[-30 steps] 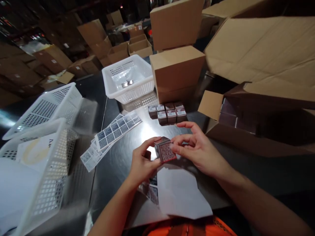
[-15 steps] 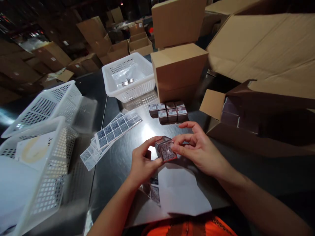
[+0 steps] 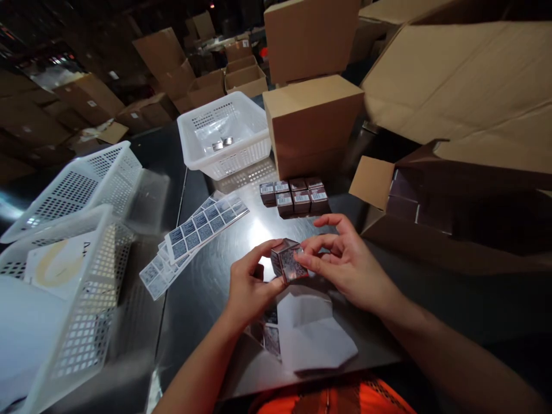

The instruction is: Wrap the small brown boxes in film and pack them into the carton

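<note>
Both hands pinched on one small box (image 3: 288, 262) above the table (image 3: 207, 287), just below centre: left hand (image 3: 249, 287) at its 8 o'clock, right hand (image 3: 345, 261) at 3. Tilted, one corner up, patterned face toward camera; no clear long axis. Open steel at 12 before the box cluster (image 3: 294, 196). Label sheets (image 3: 196, 236) at 10, white paper (image 3: 313, 330) at 6. Print unreadable.

A dark, shiny metal table (image 3: 202, 287) carries the work. On it lie fanned sheets of coded labels (image 3: 196, 236), a block of small brown labelled boxes (image 3: 294, 197), a white perforated basket (image 3: 224, 138), two more white baskets (image 3: 73, 230) at the left, stacked cardboard cartons (image 3: 313, 123), an open carton (image 3: 431, 213) at the right, and white backing paper (image 3: 313, 333) at the near edge
</note>
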`<state>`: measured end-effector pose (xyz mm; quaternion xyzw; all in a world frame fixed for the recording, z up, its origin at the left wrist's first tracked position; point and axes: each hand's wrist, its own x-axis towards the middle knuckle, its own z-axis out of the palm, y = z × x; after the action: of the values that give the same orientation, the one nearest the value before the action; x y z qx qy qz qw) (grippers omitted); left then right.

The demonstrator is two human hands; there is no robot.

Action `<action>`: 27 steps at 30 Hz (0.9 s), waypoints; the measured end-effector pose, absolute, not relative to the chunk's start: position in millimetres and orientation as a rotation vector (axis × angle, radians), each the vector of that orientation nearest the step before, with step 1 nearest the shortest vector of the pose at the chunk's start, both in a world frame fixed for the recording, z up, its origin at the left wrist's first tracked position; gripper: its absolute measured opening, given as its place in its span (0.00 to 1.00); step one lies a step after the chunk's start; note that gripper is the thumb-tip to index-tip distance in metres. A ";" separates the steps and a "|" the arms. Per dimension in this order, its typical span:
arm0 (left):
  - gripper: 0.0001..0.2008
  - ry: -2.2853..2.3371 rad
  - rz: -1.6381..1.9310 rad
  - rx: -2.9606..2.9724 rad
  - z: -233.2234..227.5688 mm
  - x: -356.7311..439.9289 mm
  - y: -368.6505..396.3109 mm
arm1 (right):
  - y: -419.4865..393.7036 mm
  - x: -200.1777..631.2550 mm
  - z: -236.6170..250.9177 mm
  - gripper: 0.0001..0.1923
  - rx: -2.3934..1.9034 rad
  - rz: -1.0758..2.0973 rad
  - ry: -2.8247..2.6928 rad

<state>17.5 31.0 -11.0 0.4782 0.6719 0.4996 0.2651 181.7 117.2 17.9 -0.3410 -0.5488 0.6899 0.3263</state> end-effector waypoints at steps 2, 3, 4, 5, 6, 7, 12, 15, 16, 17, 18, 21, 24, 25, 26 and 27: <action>0.24 1.850 1.349 1.303 -11.7 18.3 30.4 | 114.8 180.3 14.6 0.31 -0.906 1.737 -1.438; 0.24 1.862 1.346 1.308 -12.1 18.7 30.1 | 114.6 179.7 12.6 0.32 -0.922 1.690 -1.441; 0.24 1.866 1.344 1.312 -12.5 19.2 29.7 | 115.4 179.3 10.8 0.32 -0.945 1.645 -1.443; 0.24 1.861 1.341 1.317 -12.8 19.4 29.4 | 117.3 179.0 9.4 0.34 -0.967 1.611 -1.442; 0.25 1.846 1.340 1.323 -12.9 19.4 28.9 | 120.1 178.8 8.4 0.36 -0.982 1.604 -1.438; 0.26 1.824 1.337 1.331 -12.8 18.9 28.4 | 123.7 178.7 8.0 0.38 -0.980 1.632 -1.435; 0.31 1.591 1.288 1.426 -6.8 7.8 24.1 | 139.5 178.4 10.1 0.38 -0.774 2.226 -1.413; 0.29 1.358 1.292 1.406 -1.6 -0.3 21.7 | 141.7 178.5 8.9 0.39 -0.636 2.384 -1.322; 0.26 1.324 1.320 1.377 -0.5 -1.7 21.5 | 141.6 178.5 7.6 0.40 -0.604 2.389 -1.312; 0.23 1.331 1.347 1.347 0.2 -2.5 21.6 | 141.4 178.2 5.9 0.41 -0.581 2.391 -1.317; 0.22 1.369 1.367 1.327 0.4 -2.6 22.2 | 140.9 177.6 3.7 0.41 -0.568 2.395 -1.326; 0.20 1.520 1.336 1.342 -0.2 -2.2 24.2 | 137.5 173.4 -4.8 0.40 -0.568 2.413 -1.332; 0.22 1.602 1.261 1.413 -0.8 -3.8 23.3 | 132.1 166.6 -12.2 0.36 -0.546 2.457 -1.296; 0.22 1.629 1.254 1.432 -1.1 -5.0 22.6 | 131.4 164.8 -13.1 0.36 -0.527 2.462 -1.298; 0.23 1.660 1.264 1.442 -1.6 -6.5 22.2 | 132.0 164.1 -12.5 0.36 -0.510 2.446 -1.320; 0.24 1.692 1.289 1.444 -2.2 -7.9 22.1 | 133.8 165.1 -10.2 0.36 -0.508 2.391 -1.369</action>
<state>-7.9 22.1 -2.2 0.5389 0.6316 0.4810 0.2815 165.1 133.8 -10.2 -0.1789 -0.4815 0.8411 0.1692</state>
